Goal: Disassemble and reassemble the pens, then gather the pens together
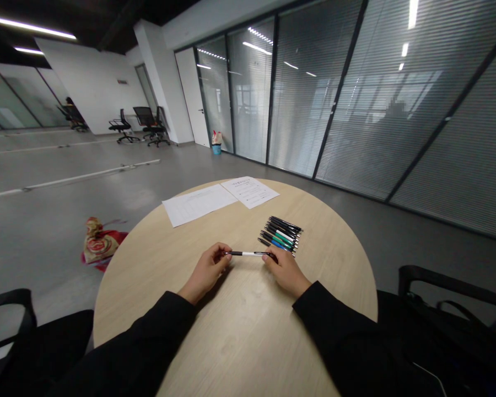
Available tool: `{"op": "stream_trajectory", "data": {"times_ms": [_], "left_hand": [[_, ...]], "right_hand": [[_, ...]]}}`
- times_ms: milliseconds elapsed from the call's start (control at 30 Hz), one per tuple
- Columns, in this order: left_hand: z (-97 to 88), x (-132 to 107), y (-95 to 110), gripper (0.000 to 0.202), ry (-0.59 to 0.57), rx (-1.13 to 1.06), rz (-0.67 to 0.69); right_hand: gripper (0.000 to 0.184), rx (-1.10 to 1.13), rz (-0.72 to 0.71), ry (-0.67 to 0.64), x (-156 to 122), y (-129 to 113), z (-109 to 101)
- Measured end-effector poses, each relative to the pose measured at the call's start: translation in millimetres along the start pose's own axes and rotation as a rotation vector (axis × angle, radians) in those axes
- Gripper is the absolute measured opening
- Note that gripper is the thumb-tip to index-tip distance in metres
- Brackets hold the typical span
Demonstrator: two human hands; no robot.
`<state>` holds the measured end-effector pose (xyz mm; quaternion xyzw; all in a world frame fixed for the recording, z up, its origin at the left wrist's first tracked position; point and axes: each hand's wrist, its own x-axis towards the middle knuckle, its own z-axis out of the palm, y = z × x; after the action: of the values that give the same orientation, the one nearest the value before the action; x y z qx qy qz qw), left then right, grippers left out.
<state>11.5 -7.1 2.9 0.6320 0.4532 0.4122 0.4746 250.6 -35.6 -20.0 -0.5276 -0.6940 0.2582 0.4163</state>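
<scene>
Between my left hand (206, 270) and my right hand (285, 270) lies a slim black-and-white retractable pen (243, 253), held level a little above the round light-wood table (248, 331). My left fingers pinch one end of it and my right fingers the other. Just beyond my right hand, several black, green and blue pens (280, 234) lie side by side. Two printed paper sheets (198, 204) sit near the far edge, the second sheet (250, 192) slightly overlapping the first.
Black chair backs (438, 281) stand close on my right, and another chair (12, 309) on my left. A red-and-tan sack (99, 242) lies on the floor left of the table. Slatted glass partitions (355, 99) run along the right; distant office chairs (124, 127) stand beyond.
</scene>
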Motion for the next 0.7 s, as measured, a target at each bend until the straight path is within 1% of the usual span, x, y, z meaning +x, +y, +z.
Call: {"op": "stream_trajectory", "data": {"times_ms": [100, 267, 467, 600, 700], "left_hand": [[-0.4, -0.3, 0.7, 0.03, -0.023, 0.009, -0.006], [-0.3, -0.6, 1.1, 0.028, 0.0, 0.016, -0.002], [-0.9, 0.9, -2.2, 0.029, -0.003, 0.01, -0.03], [-0.8, 2.3, -5.3, 0.03, -0.027, -0.017, -0.048], [-0.5, 1.7, -3.6, 0.03, -0.041, -0.023, -0.06]], "right_hand": [[0.02, -0.004, 0.024, 0.005, 0.1, -0.7, -0.1], [0.018, -0.003, 0.025, 0.016, 0.5, 0.5, 0.4], [0.018, 0.0, 0.014, 0.022, 1.5, -0.3, -0.1], [0.019, 0.007, 0.013, 0.036, 1.5, 1.4, -0.1], [0.02, 0.025, 0.015, 0.033, 1.2, 3.1, -0.2]]}}
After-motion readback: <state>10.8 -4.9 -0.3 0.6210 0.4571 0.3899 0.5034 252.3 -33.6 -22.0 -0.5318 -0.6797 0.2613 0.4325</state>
